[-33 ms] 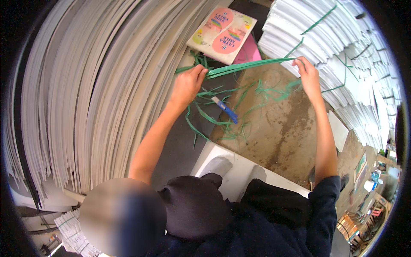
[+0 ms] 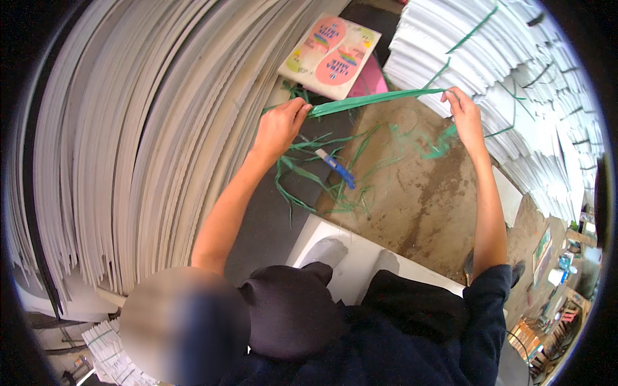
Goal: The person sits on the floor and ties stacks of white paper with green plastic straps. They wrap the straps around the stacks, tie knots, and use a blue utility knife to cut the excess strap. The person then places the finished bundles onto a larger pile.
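Observation:
A green plastic strap (image 2: 370, 100) is stretched taut between my two hands, above the floor. My left hand (image 2: 280, 127) is closed on one end, beside the tall stack of pale sheets (image 2: 154, 128). Higher and to the right, my right hand (image 2: 465, 121) pinches the other end between thumb and fingers. A loose green tail (image 2: 443, 143) hangs blurred below that hand. Under the strap, a blue box cutter (image 2: 340, 171) lies among tangled green strips (image 2: 302, 170) at the edge of a dark surface.
A printed pink and white carton sheet (image 2: 331, 55) lies ahead, with a pink piece (image 2: 371, 78) beside it. White stacks (image 2: 463, 45) tied with green strap rise on the right. Brown stained floor (image 2: 405, 206) spreads between, and a white board (image 2: 309, 239) lies before me.
The strap's strands have drawn together into one flatter band. Its loose tail below my right hand has swung. Both hands keep their hold, almost in the same place.

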The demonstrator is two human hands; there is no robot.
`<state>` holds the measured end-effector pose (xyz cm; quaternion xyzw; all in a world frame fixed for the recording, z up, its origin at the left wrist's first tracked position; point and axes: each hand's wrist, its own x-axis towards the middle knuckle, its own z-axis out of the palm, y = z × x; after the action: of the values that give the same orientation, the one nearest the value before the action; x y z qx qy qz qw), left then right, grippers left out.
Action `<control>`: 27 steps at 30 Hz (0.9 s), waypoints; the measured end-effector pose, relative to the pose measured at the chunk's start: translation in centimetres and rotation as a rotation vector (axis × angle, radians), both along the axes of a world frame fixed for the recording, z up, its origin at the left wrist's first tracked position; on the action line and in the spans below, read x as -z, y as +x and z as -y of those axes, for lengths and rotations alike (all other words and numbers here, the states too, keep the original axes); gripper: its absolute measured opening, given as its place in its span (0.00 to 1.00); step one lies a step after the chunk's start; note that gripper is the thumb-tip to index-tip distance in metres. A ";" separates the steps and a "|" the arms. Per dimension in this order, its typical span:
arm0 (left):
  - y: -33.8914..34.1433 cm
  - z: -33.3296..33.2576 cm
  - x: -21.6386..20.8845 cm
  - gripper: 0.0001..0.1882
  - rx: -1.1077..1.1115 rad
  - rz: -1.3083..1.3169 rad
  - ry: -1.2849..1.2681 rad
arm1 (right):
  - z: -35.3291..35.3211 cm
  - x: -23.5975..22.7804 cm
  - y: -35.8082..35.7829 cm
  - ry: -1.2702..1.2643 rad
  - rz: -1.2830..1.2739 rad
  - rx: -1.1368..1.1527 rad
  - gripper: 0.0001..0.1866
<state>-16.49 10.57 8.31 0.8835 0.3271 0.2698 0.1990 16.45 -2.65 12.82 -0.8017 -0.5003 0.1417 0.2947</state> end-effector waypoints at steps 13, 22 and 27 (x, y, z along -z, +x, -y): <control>23.0 -2.0 -19.9 0.11 0.521 0.545 -0.769 | -0.7 -16.4 5.1 0.409 -0.121 -0.075 0.40; 22.0 3.1 -20.3 0.17 0.661 0.055 -0.738 | 4.9 -16.7 4.9 0.360 -0.348 0.019 0.07; 20.9 1.7 -20.9 0.15 0.643 0.220 -0.642 | 7.2 -17.5 6.6 0.570 -0.271 0.219 0.11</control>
<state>4.39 8.85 29.24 0.7999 0.0807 0.1714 0.5694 23.05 -9.89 30.28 -0.7096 -0.3870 0.0690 0.5847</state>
